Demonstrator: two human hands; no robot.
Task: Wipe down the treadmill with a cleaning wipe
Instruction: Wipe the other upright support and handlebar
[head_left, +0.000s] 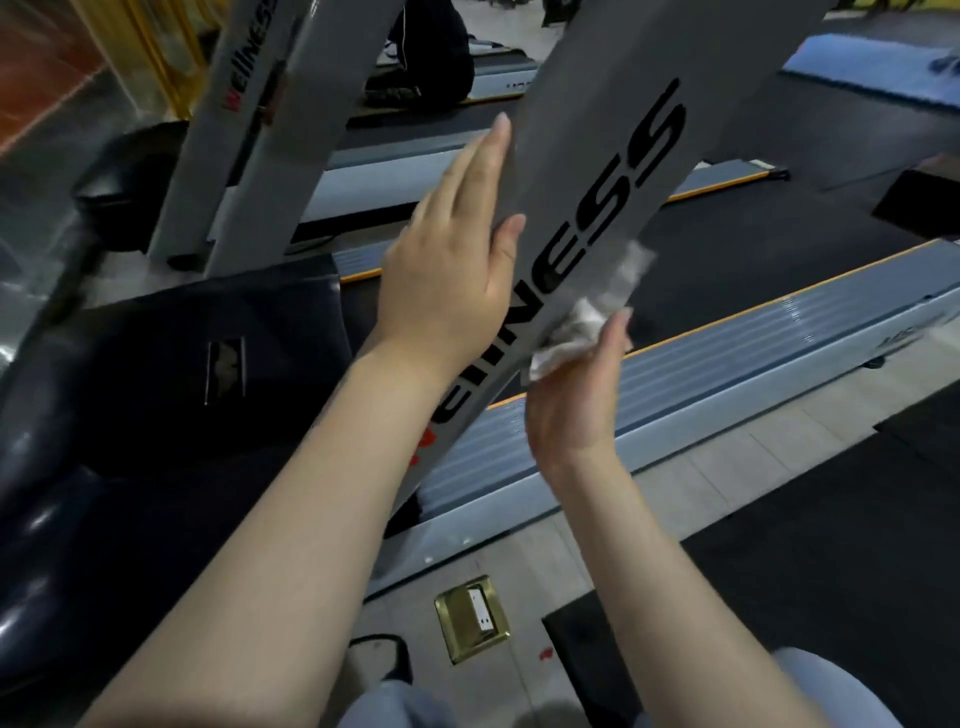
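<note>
A grey treadmill upright (587, 130) with black "WELLNESS" lettering slants across the middle of the head view. My left hand (452, 260) lies flat against its left edge, fingers straight, thumb on the front face. My right hand (576, 395) holds a crumpled white wipe (592, 317) against the upright's lower right edge; its fingers are behind the wipe and mostly hidden. The treadmill's black belt (753, 260) and grey side rail (727, 374) run to the right behind the upright. The black motor cover (171, 374) sits at left.
A second grey upright (244, 130) stands at the upper left. A brass floor socket (472, 618) is set in the tiled floor below. Black rubber mats (805, 597) lie at the lower right. Another person's dark legs (426, 57) are on the treadmill beyond.
</note>
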